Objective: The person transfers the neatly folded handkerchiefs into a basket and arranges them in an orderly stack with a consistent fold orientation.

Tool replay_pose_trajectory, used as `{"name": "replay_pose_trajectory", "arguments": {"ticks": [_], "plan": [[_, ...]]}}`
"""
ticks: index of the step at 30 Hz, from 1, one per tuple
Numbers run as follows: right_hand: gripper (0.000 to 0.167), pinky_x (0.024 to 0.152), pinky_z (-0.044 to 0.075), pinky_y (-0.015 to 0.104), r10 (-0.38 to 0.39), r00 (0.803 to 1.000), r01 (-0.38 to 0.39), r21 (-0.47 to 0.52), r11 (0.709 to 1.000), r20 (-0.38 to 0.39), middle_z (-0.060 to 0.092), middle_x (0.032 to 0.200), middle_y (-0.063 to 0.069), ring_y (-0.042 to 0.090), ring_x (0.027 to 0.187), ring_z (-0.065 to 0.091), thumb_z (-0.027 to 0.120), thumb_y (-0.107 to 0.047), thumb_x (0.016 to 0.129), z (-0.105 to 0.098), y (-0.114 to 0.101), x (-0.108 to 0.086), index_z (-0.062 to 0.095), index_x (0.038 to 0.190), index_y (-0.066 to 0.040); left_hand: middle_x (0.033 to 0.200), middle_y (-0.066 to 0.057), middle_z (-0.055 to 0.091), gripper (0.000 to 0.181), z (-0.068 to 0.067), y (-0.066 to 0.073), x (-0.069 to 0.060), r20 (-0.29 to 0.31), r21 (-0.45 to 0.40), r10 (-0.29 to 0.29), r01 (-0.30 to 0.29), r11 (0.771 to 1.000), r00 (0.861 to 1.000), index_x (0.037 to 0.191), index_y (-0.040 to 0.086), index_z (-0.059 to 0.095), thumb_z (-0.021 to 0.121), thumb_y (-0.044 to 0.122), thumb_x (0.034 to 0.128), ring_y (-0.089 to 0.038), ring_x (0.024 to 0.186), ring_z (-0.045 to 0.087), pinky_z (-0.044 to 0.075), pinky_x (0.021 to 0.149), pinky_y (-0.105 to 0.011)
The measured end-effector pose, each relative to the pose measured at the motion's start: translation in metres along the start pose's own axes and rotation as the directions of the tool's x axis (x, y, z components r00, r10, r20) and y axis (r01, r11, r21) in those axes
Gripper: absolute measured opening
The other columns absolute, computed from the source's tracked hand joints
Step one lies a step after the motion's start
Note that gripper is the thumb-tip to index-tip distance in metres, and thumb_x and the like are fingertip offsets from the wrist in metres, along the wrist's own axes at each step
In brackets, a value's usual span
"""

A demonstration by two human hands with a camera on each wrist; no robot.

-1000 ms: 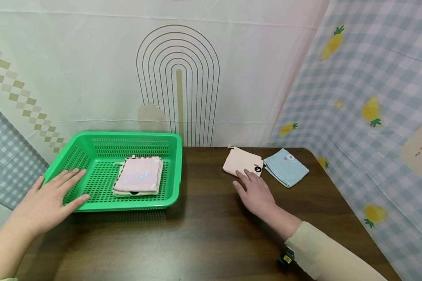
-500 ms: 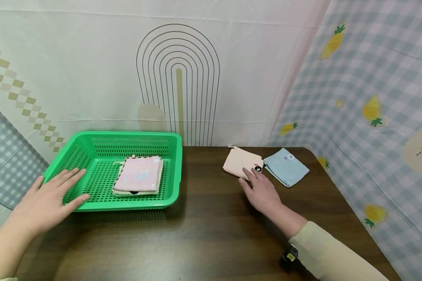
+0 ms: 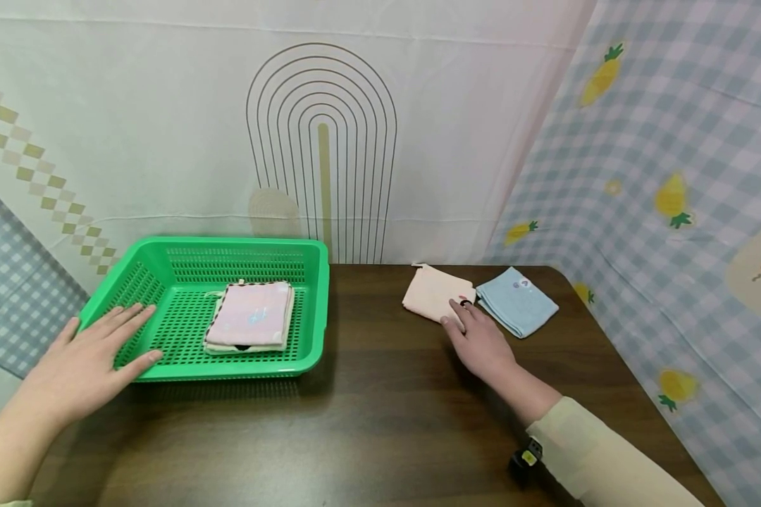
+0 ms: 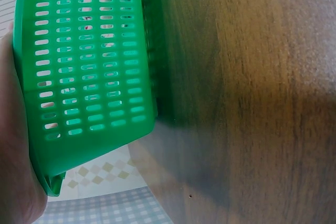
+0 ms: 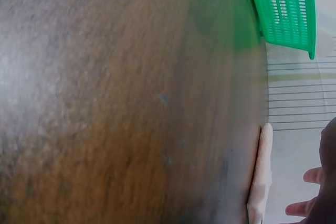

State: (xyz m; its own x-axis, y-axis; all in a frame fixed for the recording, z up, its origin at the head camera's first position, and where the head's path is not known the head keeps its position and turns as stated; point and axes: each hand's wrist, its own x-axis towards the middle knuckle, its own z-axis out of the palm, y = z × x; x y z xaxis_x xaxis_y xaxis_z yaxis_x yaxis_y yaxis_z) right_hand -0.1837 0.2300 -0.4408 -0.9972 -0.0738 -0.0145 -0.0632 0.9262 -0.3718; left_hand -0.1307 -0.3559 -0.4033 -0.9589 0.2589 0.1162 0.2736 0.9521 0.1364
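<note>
A green basket stands at the left of the table, holding a stack of folded cloths with a lilac one on top. My left hand lies with spread fingers over the basket's front left corner. Right of the basket lies a pale pink folded cloth, and a light blue one lies beside it. My right hand is over the pink cloth's front right corner, fingers extended; whether they touch it cannot be told. In the right wrist view the fingers show at the right edge, near the pink cloth.
The brown wooden table extends in front of the basket and cloths. Behind it hangs a white patterned curtain, and a checked cloth with pineapples hangs along the right side. A black watch-like device is at the right sleeve.
My right hand has moved a little to the right across the pink cloth, from its front edge to its right corner. The left hand and the basket have stayed in place.
</note>
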Motion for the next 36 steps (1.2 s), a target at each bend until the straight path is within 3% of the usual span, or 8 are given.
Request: {"name": "replay_pose_trajectory", "arguments": {"ticks": [11,26,36], "plan": [[0.067,0.111,0.031,0.061,0.025,1.000,-0.025,0.015,1.000,-0.009,0.034,0.156,0.022,0.043,0.141,0.033,0.030,-0.054,0.105,0.000,0.008,0.007,0.035,0.155,-0.011,0.157,-0.023,0.031,0.083,0.000,0.001,-0.001,-0.004,0.001,0.003,-0.003,1.000,1.000,0.161,0.024,0.014,0.056,0.055,0.0961,-0.045,0.145,0.024,-0.024,0.113,-0.052],[0.072,0.112,0.028,0.062,0.120,0.991,-0.120,-0.013,0.993,0.066,0.028,0.155,0.030,0.047,0.141,0.028,0.029,-0.058,0.103,0.004,0.023,0.028,0.027,0.158,-0.010,0.156,-0.023,0.033,0.083,0.000,0.001,0.000,-0.013,0.007,0.005,-0.005,1.000,1.000,0.161,0.024,0.015,0.056,0.055,0.0955,-0.045,0.143,0.027,-0.023,0.113,-0.053],[0.070,0.112,0.027,0.062,0.125,0.990,-0.125,-0.001,0.992,0.069,0.033,0.153,0.029,0.048,0.141,0.028,0.028,-0.055,0.105,0.008,0.028,0.040,0.029,0.156,-0.007,0.156,-0.023,0.033,0.083,-0.001,0.000,-0.001,-0.015,0.003,0.011,-0.011,1.000,1.000,0.161,0.024,0.016,0.057,0.054,0.0958,-0.045,0.143,0.027,-0.023,0.113,-0.052]]}}
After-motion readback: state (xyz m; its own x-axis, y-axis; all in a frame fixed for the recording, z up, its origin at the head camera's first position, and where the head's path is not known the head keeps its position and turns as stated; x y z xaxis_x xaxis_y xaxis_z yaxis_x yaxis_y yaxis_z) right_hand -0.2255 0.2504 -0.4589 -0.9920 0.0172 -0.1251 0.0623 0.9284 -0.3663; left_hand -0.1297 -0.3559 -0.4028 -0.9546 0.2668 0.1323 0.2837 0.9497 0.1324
